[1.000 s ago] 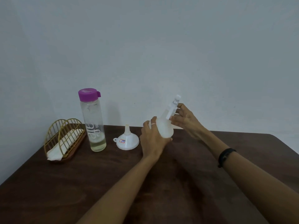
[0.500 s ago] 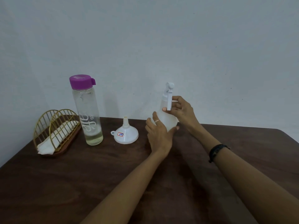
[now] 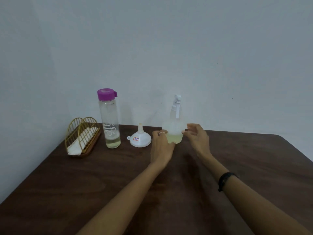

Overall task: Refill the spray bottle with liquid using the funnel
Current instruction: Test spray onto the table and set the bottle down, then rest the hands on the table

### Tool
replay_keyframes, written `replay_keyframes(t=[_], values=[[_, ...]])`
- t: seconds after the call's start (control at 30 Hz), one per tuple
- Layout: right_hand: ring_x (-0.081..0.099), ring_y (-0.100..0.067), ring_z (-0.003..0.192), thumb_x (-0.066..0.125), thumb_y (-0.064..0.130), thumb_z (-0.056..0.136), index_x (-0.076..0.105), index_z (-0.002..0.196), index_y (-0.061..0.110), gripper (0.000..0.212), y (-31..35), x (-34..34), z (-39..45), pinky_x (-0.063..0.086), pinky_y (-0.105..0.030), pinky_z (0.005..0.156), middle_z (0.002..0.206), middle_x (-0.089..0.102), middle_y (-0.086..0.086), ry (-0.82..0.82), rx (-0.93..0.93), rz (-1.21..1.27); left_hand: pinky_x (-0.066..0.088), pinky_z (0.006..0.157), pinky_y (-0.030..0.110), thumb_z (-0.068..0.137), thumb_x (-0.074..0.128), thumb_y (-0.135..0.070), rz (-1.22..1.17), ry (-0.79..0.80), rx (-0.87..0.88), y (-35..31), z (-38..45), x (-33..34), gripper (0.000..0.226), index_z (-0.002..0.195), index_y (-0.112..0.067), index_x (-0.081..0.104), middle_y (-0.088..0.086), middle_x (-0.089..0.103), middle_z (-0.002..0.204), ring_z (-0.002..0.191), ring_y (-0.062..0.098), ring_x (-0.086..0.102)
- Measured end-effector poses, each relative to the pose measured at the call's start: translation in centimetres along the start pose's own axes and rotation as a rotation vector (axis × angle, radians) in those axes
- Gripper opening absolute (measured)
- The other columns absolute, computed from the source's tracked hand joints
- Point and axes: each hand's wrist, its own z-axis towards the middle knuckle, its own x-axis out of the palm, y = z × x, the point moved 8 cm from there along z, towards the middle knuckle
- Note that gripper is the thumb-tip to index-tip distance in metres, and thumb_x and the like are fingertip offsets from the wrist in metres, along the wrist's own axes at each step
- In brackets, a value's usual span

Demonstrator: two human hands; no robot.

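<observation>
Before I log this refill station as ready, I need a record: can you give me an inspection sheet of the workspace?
Surface: dark wooden table, no spills visible.
Job's things: spray bottle upright, sprayer head on, pale yellowish liquid low in it; white funnel mouth-down beside it; clear bottle with purple lid, lid on, a little yellowish liquid at the bottom.
Clutter: gold wire napkin holder with white napkins.
Hands: left hand grips the spray bottle's base; right hand, fingers relaxed, at the bottle's side, contact unclear.
Cables: nothing seen.
Surroundings: plain pale wall.
</observation>
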Motion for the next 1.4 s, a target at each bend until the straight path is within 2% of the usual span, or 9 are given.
replay_keyframes(t=[0.1,0.2,0.53,0.63,0.8,0.97,1.2,1.3,1.4], values=[[0.065,-0.016,0.089,0.063,0.011,0.086,0.065,0.095,0.012,0.009,1.0,0.6,-4.2,0.049,-0.017,0.073,0.091,0.068,0.0,0.015,-0.058,-0.001,0.047,0.091,0.033,0.088,0.055,-0.016,-0.049,0.019,0.019,0.6,-3.2,-2.2,0.025,0.112,-0.014,0.057,0.002,0.057,0.118,0.107,0.017,0.057],[0.065,-0.01,0.078,0.063,0.011,0.086,0.065,0.087,0.018,0.008,3.5,3.2,-7.8,0.051,-0.022,0.07,0.081,0.067,0.005,0.1,-0.114,0.005,0.048,0.087,0.03,0.088,0.054,-0.013,-0.107,-0.048,-0.015,1.2,-6.2,-5.7,0.019,0.106,-0.013,0.061,0.001,0.064,0.106,0.1,0.015,0.06],[0.063,-0.004,0.081,0.06,0.016,0.087,0.064,0.091,0.016,0.005,11.5,15.2,-14.4,0.054,-0.029,0.077,0.084,0.067,0.007,0.364,-0.25,-0.003,0.048,0.08,0.026,0.09,0.054,-0.016,-0.173,-0.274,-0.131,7.2,-10.7,-17.9,0.011,0.1,-0.017,0.058,-0.002,0.062,0.096,0.089,0.011,0.059],[0.061,-0.007,0.083,0.059,0.02,0.089,0.064,0.095,0.015,0.009,12.9,18.5,-15.4,0.051,-0.025,0.077,0.091,0.068,0.001,0.456,-0.313,-0.103,0.05,0.087,0.035,0.09,0.054,-0.015,-0.141,-0.333,-0.198,10.2,-10.3,-20.3,0.016,0.105,-0.013,0.059,0.003,0.063,0.099,0.095,0.017,0.059],[0.061,-0.02,0.095,0.053,0.023,0.092,0.065,0.101,0.012,0.018,13.9,23.6,-14.9,0.048,-0.033,0.077,0.1,0.069,-0.005,0.5,-0.432,-0.371,0.046,0.09,0.033,0.085,0.059,-0.006,-0.088,-0.438,-0.336,15.8,-9.1,-22.7,0.028,0.112,-0.006,0.057,0.013,0.063,0.116,0.109,0.026,0.058],[0.06,-0.036,0.092,0.043,0.015,0.095,0.062,0.098,0.004,0.023,14.0,29.2,-14.6,0.045,-0.04,0.069,0.097,0.066,-0.017,0.513,-0.545,-0.545,0.043,0.098,0.037,0.076,0.072,-0.012,0.0,-0.38,-0.338,19.0,-6.7,-23.5,0.057,0.127,-0.001,0.049,0.015,0.056,0.128,0.12,0.031,0.05],[0.06,-0.038,0.094,0.039,0.014,0.096,0.059,0.098,0.002,0.023,13.1,33.0,-14.0,0.033,-0.034,0.065,0.101,0.064,-0.018,0.515,-0.619,-0.7,0.048,0.093,0.042,0.072,0.072,-0.018,0.114,-0.296,-0.289,21.2,-4.3,-22.8,0.052,0.121,-0.012,0.057,0.013,0.063,0.118,0.114,0.031,0.053],[0.06,-0.037,0.095,0.044,0.023,0.097,0.06,0.099,0.002,0.026,13.2,33.6,-13.8,0.04,-0.037,0.068,0.102,0.065,-0.018,0.515,-0.635,-0.712,0.043,0.097,0.042,0.077,0.067,-0.018,0.146,-0.307,-0.306,21.5,-4.3,-22.7,0.049,0.124,-0.01,0.055,0.014,0.06,0.122,0.121,0.031,0.047],[0.06,-0.035,0.093,0.045,0.026,0.097,0.061,0.098,0.002,0.029,13.4,33.9,-14.1,0.034,-0.033,0.064,0.101,0.065,-0.017,0.501,-0.681,-0.757,0.037,0.105,0.044,0.084,0.059,-0.011,0.174,-0.315,-0.315,22.2,-4.1,-22.5,0.045,0.128,-0.006,0.051,0.015,0.056,0.128,0.129,0.031,0.039]])
